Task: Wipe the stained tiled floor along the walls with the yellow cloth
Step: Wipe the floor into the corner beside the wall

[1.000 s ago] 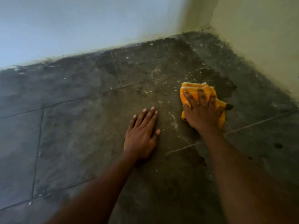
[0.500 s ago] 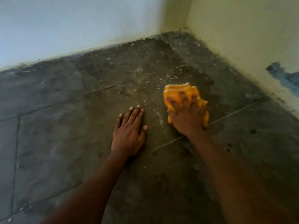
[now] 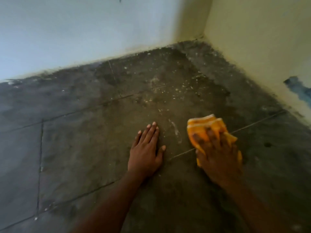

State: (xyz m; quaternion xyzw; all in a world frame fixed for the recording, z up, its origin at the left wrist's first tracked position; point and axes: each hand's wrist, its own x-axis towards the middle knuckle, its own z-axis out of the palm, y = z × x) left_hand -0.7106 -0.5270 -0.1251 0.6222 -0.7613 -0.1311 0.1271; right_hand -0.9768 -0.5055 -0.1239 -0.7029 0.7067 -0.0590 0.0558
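Down on dark stained floor tiles (image 3: 87, 148) near the corner of pale walls (image 3: 198, 39): soft, light, crumpled yellow cloth (image 3: 204, 127), pressed under right hand (image 3: 217, 158) with fingers spread nearly flat. Just left of cloth, left hand (image 3: 145, 153) flat, holding nothing. Limp; best pinned under palm.

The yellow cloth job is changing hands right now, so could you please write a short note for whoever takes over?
Left hand: flat on the tiled floor, fingers straight, holding nothing.
Right hand: pressing the yellow cloth onto the floor, fingers spread over it.
Cloth: crumpled, lying across a grout line, well short of the corner.
Done: cannot tell which tiles are clean; the floor looks stained all over.
Left: white specks toward the corner, and the dark edges along both walls.
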